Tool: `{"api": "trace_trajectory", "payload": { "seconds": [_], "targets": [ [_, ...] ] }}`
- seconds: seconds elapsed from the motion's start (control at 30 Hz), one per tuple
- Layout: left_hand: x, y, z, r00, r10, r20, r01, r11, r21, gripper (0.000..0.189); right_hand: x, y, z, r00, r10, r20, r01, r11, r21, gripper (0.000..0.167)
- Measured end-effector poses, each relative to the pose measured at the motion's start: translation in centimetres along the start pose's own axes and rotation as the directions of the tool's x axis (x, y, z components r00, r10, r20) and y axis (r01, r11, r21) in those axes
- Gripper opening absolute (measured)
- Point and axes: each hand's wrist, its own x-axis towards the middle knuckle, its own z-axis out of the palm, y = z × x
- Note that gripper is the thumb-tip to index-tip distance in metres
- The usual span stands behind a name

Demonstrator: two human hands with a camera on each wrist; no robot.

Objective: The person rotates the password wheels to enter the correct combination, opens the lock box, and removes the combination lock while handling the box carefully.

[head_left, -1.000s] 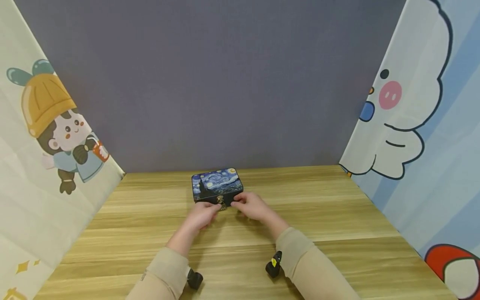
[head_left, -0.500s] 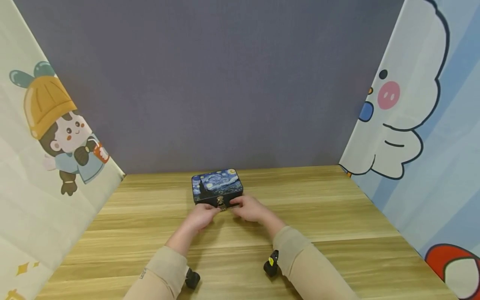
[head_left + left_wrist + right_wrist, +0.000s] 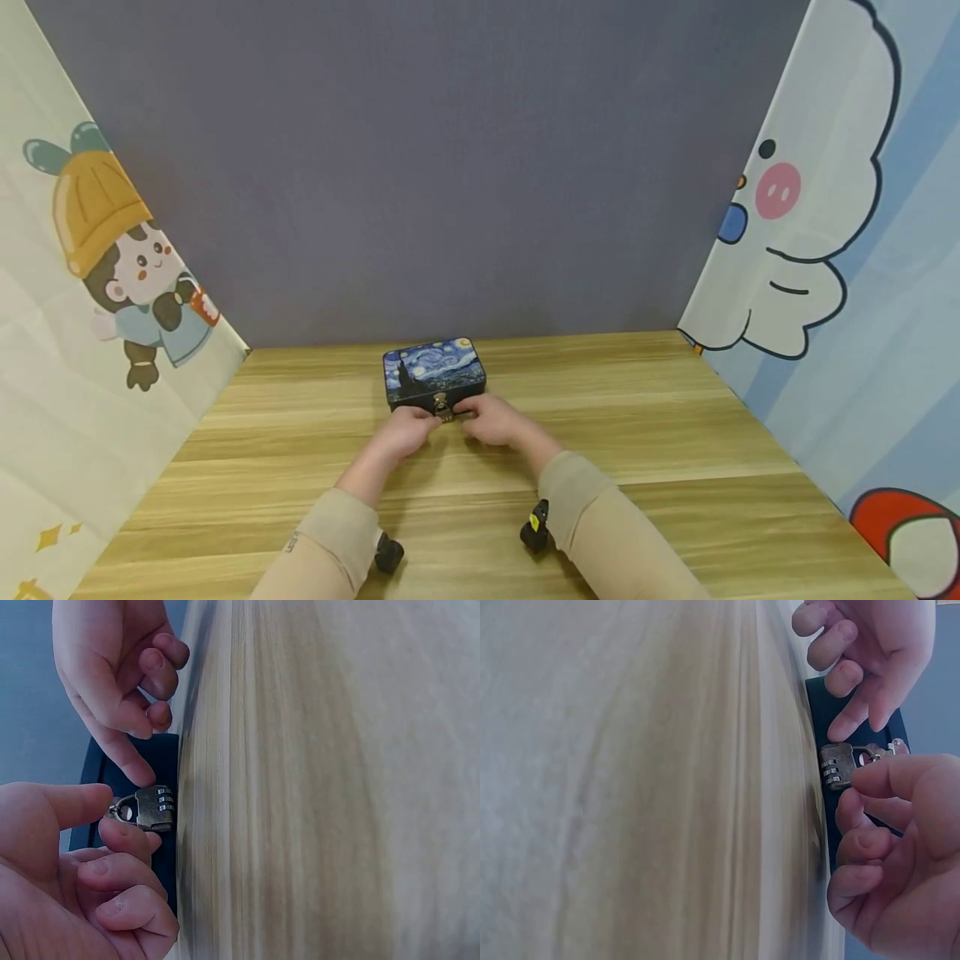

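A dark box with a blue Starry Night lid stands on the wooden table against the back wall. From its brass clasp hangs a small bronze combination padlock with three number wheels. My left hand holds one side of the padlock at its fingertips, the other fingers curled below. On the opposite side my right hand grips it by thumb and index finger, the thumb overlapping the lock body in the right wrist view. The hands partly cover the box front.
The wooden table runs up to a grey back panel. Printed cartoon curtains flank it, a left curtain and a right curtain. Both wrists carry small black cameras over the table.
The right hand has shifted slightly left and nearer to the padlock, its fingers moving at the lock. The left hand has stayed at the lock, and the box has not moved.
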Motion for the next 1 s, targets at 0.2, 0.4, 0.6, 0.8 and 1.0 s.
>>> {"api": "trace_trajectory", "payload": {
  "seconds": [0.2, 0.4, 0.6, 0.8, 1.0],
  "targets": [
    [0.16, -0.19, -0.03, 1.000, 0.015, -0.010, -0.015, 1.000, 0.004, 0.029, 0.11, -0.09, 0.18, 1.000, -0.002, 0.004, 0.002, 1.000, -0.007, 0.043],
    [0.35, -0.52, -0.08, 0.998, 0.057, -0.010, -0.058, 0.998, -0.005, 0.019, 0.16, -0.14, 0.28, 1.000, 0.013, 0.012, -0.014, 0.999, 0.046, 0.039],
    [0.61, -0.84, 0.10, 0.994, 0.099, -0.036, -0.100, 0.995, -0.008, 0.012, 0.19, -0.03, 0.45, 0.998, 0.051, 0.021, -0.053, 0.990, 0.134, 0.040],
    [0.84, -0.97, 0.21, 0.994, 0.101, -0.034, -0.102, 0.995, -0.010, 0.009, 0.13, -0.05, 0.55, 0.995, 0.085, 0.046, -0.093, 0.977, 0.195, 0.040],
    [0.94, -0.93, 0.35, 0.994, 0.106, -0.037, -0.106, 0.994, -0.023, 0.011, 0.13, -0.01, 0.52, 0.993, 0.105, 0.047, -0.113, 0.969, 0.219, 0.040]
  ]
}}
